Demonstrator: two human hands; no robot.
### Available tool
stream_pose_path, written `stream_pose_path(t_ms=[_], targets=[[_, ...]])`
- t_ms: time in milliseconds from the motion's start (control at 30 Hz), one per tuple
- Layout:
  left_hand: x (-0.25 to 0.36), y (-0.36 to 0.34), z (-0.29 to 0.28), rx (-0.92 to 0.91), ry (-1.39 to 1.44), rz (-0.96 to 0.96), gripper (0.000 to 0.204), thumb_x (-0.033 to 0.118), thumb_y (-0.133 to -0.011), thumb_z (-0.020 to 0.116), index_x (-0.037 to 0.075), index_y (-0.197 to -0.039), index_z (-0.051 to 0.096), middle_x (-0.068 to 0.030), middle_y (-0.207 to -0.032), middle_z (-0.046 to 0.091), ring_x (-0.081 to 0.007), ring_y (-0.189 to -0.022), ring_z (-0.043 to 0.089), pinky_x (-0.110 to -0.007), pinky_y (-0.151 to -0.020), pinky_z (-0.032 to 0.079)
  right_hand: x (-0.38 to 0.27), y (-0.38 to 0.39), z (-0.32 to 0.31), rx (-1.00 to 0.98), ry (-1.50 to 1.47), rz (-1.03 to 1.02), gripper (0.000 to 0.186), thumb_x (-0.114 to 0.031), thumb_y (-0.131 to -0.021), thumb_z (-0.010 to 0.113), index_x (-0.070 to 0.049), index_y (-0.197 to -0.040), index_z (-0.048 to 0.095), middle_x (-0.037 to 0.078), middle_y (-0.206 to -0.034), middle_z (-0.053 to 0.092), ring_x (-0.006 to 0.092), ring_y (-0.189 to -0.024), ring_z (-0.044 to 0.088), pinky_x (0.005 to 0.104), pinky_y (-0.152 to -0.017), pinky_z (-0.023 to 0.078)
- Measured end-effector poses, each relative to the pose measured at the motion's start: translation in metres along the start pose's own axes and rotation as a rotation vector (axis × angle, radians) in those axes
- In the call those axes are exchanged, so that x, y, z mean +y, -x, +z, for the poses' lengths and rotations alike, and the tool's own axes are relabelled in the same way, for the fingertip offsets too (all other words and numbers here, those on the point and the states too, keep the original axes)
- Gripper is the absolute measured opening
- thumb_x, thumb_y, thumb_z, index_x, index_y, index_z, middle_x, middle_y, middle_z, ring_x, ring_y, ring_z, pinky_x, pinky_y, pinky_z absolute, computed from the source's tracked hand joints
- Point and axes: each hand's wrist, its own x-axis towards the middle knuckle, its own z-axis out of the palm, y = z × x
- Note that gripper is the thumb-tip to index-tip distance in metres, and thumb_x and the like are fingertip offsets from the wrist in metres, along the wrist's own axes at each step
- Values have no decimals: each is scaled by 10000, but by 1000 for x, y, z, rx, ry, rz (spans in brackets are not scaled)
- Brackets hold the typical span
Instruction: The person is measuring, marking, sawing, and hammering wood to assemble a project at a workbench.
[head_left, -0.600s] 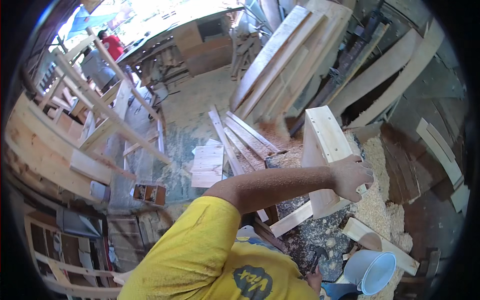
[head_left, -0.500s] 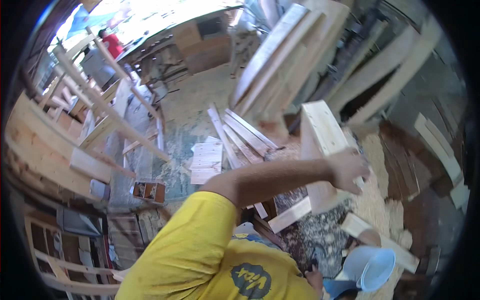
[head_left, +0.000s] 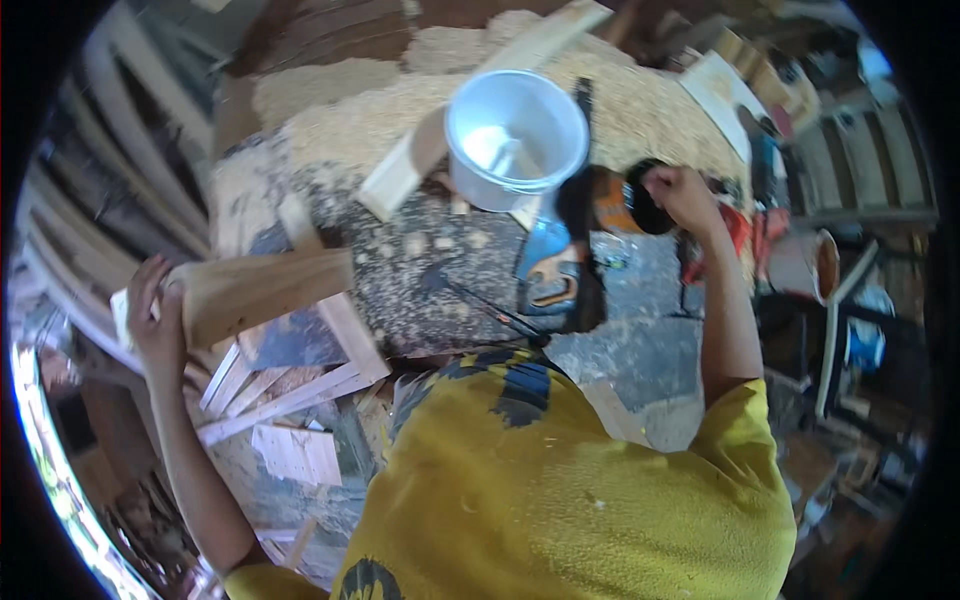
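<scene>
My left hand (head_left: 158,318) grips the end of a wooden board piece (head_left: 265,290), its fingers curled over the edge. The piece rests on the bench's left side, above a pale wooden strip (head_left: 350,335). On the right, my right hand (head_left: 685,200) has its fingers curled in at the dark round end of an orange container (head_left: 612,200). Whatever those fingers pinch is hidden. Between the hands stands a white bucket (head_left: 455,165). Nearer to me lie a handsaw (head_left: 555,280) with a blue and wood-coloured handle and a hammer (head_left: 485,308).
Sawdust (head_left: 340,130) covers the bench's far part, and a plank (head_left: 400,175) slants beside the bucket. Red-handled tools (head_left: 735,235) lie beyond my right wrist. Loose boards (head_left: 295,450) lie low on the left. A brownish bucket (head_left: 805,265) stands at the right.
My view has swung from the workshop floor to the bench. My right hand, earlier low by the bench, is now at the orange container. The left hand still holds the board piece.
</scene>
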Motion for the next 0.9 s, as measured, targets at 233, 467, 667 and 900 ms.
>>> stream_pose_path(t_ms=[233, 467, 667, 900], targets=[[-9, 34, -15, 114, -88, -197, 380, 251, -869, 702, 74, -1204, 668, -154, -1323, 589, -321, -1284, 496, -422, -1088, 377, 95, -75, 88, -520, -392, 11, 279, -206, -973, 502, -29, -1135, 644, 162, -1144, 669, 309, -1069, 631, 415, -918, 505], [20, 37, -18, 124, -79, -314, 378, 225, -865, 695, 79, -1212, 660, -176, -1345, 562, -347, -1317, 458, -437, -1110, 360, 176, -92, 127, -355, -1345, 727, 352, -279, -982, 438, -96, -1251, 571, 123, -1296, 580, 302, -1132, 584, 453, -920, 500], [33, 58, -11, 108, -45, -204, 492, 6, -777, 691, 128, -1250, 635, -136, -1393, 531, -342, -1336, 447, -443, -1130, 354, 207, -106, 128, -464, -1020, 530, 394, -322, -989, 421, -146, -1332, 500, 80, -1390, 483, 260, -1244, 457, 462, -1005, 402], [27, 67, -8, 214, -91, -116, 545, 53, -749, 754, 159, -1267, 621, -143, -1366, 546, -373, -1313, 457, -494, -1097, 376, 264, -145, 122, -565, -417, 176, 461, -373, -998, 401, -205, -1427, 418, 29, -1501, 371, 210, -1374, 309, 473, -1104, 289]])
